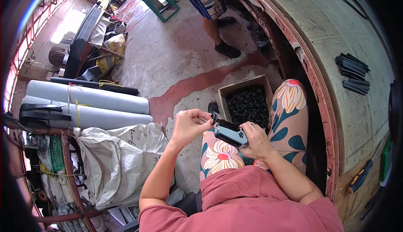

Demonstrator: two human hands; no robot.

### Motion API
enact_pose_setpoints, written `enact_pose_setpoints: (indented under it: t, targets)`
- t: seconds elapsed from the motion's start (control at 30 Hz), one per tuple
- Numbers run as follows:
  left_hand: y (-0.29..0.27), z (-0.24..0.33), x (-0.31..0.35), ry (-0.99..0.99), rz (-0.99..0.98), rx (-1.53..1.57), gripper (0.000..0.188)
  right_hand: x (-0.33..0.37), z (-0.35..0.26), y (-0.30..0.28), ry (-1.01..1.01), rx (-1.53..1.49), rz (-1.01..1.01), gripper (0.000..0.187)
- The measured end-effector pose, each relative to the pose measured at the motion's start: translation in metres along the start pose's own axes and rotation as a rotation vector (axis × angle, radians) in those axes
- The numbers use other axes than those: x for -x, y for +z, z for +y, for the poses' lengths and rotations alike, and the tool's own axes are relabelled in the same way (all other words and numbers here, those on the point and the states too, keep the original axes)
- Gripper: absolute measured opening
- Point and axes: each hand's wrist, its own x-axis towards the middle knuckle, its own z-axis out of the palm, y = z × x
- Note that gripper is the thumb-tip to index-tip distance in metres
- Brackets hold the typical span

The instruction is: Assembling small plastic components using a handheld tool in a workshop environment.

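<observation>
My right hand (257, 142) is closed around a light-blue and black handheld device (231, 136), held above my lap. Its exact kind is hard to make out. The fingers of my left hand (187, 127) pinch a small black piece (214, 117) at the device's upper left end. Whether that piece is loose or joined to the device I cannot tell. Just beyond my hands, a cardboard box (242, 84) stands on the floor, holding a heap of small black curved parts (247, 106).
A wooden worktable (319, 26) runs along my right, with bundled black strips (352, 66) and a screwdriver (362, 176) on it. White rolls (88, 97) and a white sack (113, 160) lie at left. Another person's leg (212, 32) and a green stool (160, 3) are ahead.
</observation>
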Motion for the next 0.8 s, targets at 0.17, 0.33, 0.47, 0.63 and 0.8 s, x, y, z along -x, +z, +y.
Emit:
enact_pose_setpoints:
  t: [0.17,0.33,0.47,0.63,0.8]
  targets:
    - [0.005,0.012,0.004,0.025,-0.016,-0.084,0.016,0.0,-0.003,-0.002,0.005,-0.018,0.041,0.052]
    - [0.007,0.022,0.007,0.05,-0.046,-0.102,0.016,0.0,-0.005,-0.003,-0.011,-0.02,0.048,0.052]
    - [0.008,0.026,0.008,0.057,-0.056,-0.118,0.015,0.0,-0.005,-0.004,-0.021,-0.038,0.067,0.05]
    - [0.01,0.031,0.006,0.087,-0.054,-0.091,0.013,-0.001,-0.002,-0.005,-0.035,-0.039,0.08,0.05]
    - [0.01,0.033,0.002,0.061,0.025,0.253,0.009,0.002,-0.004,-0.001,0.107,-0.232,0.067,0.032]
